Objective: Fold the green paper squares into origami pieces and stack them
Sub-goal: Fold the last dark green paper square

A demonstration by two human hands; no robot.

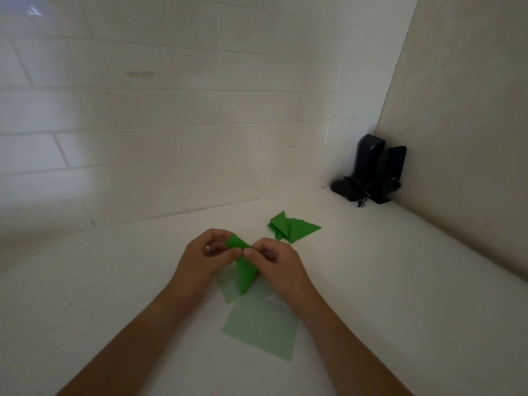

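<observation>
Folded green piece (245, 270) pinched by left hand (204, 254), right hand (278, 260) (two flat squares (261, 327) beneath).

Plenty of open white tabletop (100, 281) on the left, all the way up to the tiled wall (171, 124) along the far edge. Same on the right, out to the plain side wall (471, 138). Blocked at the far right corner by black speakers (377, 170) with a tangle of cable. Pile of folded green pieces (291, 228) sitting toward that corner, well apart from the speakers. Flat pale green squares (261, 327) covering the near middle, between the forearms.
</observation>
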